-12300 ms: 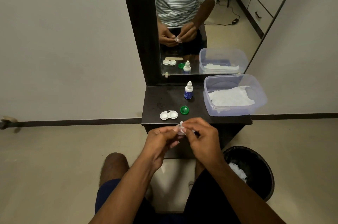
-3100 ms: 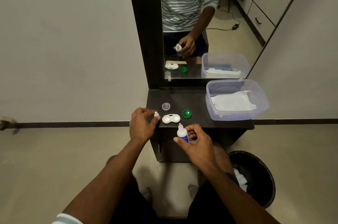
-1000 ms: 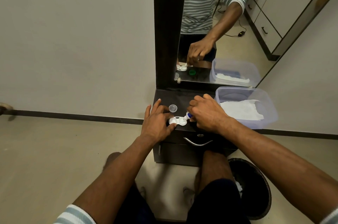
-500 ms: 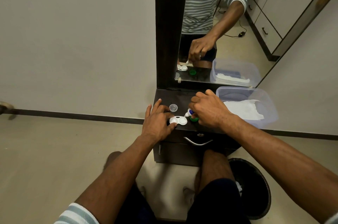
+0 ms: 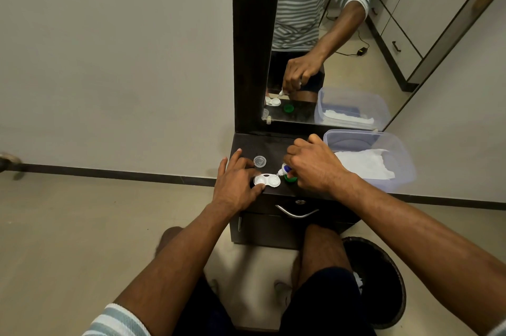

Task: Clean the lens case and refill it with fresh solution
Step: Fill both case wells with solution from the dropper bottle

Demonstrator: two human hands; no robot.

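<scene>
My left hand (image 5: 236, 190) lies flat steadying the lens case (image 5: 267, 180) while my right hand (image 5: 312, 165) grips the tilted solution bottle (image 5: 284, 170); oversqueezing could flood the bench (image 5: 271, 145).

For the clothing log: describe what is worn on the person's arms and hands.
Both hands, the left hand and the right hand, are bare, with no gloves, rings or watch visible. Both forearms are bare too. A sleeve with pale blue-grey and white stripes shows on the left arm at the frame's bottom edge.
</scene>
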